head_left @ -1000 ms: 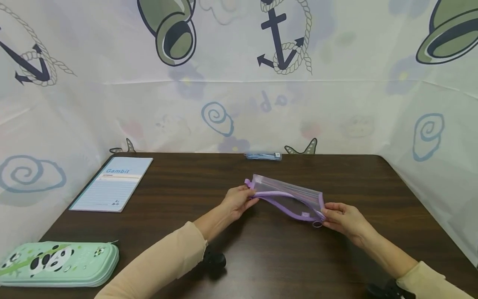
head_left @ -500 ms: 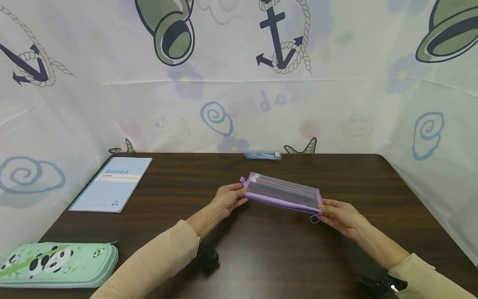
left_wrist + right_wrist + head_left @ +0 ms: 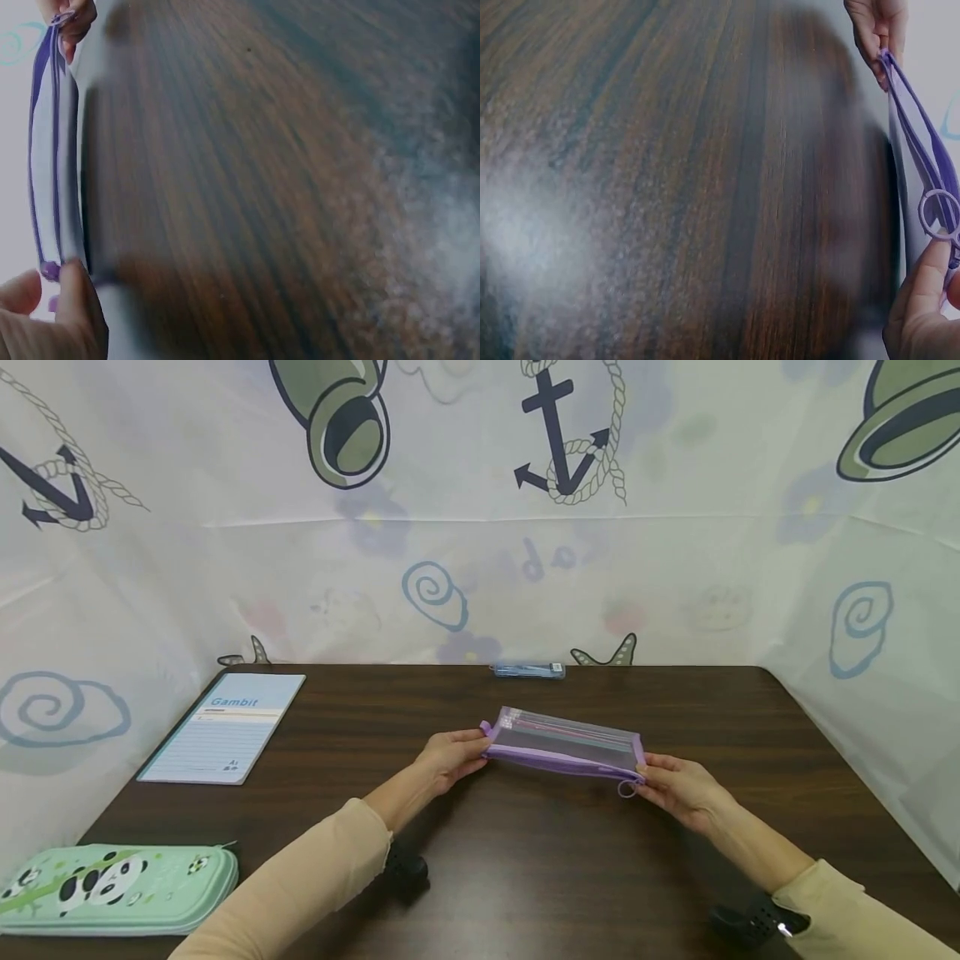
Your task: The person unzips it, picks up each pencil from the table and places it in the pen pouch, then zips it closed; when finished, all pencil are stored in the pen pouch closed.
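A clear pencil pouch with purple zipper edging [image 3: 570, 741] is held up between both hands over the middle of the table. My left hand [image 3: 453, 758] pinches its left end, by a small purple tab. At the other end my right hand [image 3: 686, 789] pinches the corner, close to the round ring pull [image 3: 627, 788]. The zipper edge faces me and runs from hand to hand. In the right wrist view the ring pull [image 3: 939, 214] hangs just above the right fingertips, and the purple zipper strips [image 3: 919, 139] stretch up to the left hand.
On the dark wood table [image 3: 525, 877], a blue notebook marked Gambit [image 3: 225, 727] lies at the back left. A mint-green panda pencil case [image 3: 116, 889] sits front left. Near the far edge is a small blue packet [image 3: 528, 670]. A patterned white curtain [image 3: 480, 568] encloses the table.
The pouch's mouth, spread wide a second ago, has drawn together into a narrow band. Both hands have moved slightly left with the pouch, still gripping its ends.
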`<state>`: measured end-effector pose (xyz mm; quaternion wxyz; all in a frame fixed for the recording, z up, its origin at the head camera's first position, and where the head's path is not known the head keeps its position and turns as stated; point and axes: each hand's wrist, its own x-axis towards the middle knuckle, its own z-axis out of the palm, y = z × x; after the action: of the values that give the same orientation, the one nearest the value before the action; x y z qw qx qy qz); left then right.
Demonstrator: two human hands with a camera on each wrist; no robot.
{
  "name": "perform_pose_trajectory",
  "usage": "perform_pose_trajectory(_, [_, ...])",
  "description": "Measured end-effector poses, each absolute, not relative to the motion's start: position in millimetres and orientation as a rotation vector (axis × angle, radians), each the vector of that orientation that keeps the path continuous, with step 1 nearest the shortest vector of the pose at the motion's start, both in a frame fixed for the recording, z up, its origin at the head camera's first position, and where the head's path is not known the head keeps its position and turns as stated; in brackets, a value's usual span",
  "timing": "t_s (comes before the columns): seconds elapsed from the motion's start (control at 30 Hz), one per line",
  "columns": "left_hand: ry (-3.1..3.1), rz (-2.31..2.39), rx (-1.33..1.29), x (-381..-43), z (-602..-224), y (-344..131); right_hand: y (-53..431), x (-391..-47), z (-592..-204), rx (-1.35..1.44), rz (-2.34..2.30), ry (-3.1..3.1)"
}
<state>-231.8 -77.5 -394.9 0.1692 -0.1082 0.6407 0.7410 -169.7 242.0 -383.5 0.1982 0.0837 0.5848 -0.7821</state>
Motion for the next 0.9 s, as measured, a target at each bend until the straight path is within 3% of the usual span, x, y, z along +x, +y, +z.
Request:
perform_pose_trajectory(0.3, [1.836,2.440,-0.278,-216,-381,-65,234,-174,-383,0.269,-2.233,1.620])
perform_pose_trajectory(0.53, [1.777,2.207,0.000,-180,-378,-13,221,-175,-380,0.284,-2.283,1.583])
perform_pose_trajectory(0.9, [1.904,2.079,-0.013,-158,-393,37,211,-172,-380,0.322,-2.298,1.634])
